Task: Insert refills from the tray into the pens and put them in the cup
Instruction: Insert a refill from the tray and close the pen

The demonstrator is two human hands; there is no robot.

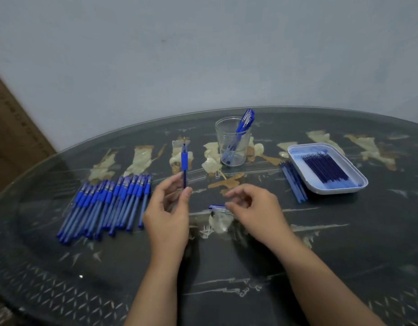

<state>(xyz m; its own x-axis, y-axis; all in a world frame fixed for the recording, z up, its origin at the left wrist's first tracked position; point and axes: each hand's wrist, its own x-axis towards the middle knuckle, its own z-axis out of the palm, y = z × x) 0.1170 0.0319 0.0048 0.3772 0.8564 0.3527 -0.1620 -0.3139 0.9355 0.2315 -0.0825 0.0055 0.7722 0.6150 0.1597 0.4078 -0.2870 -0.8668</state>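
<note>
My left hand (169, 208) pinches a blue pen (184, 161) upright, tip pointing up, above the middle of the glass table. My right hand (250, 205) hovers just to the right with loosely curled fingers, its fingertips at a blue pen cap (217, 207) lying on the table; whether they grip the cap is unclear. A clear plastic cup (234, 147) farther back holds a few capped blue pens. At the right, a white tray (330, 184) holds several dark blue refills (325, 167).
A row of several capped blue pens (107, 205) lies at the left. A few blue refills (295, 184) rest on the table beside the tray's left edge. A cardboard box (13, 128) stands at the far left. The table's curved edge (62, 309) runs near me.
</note>
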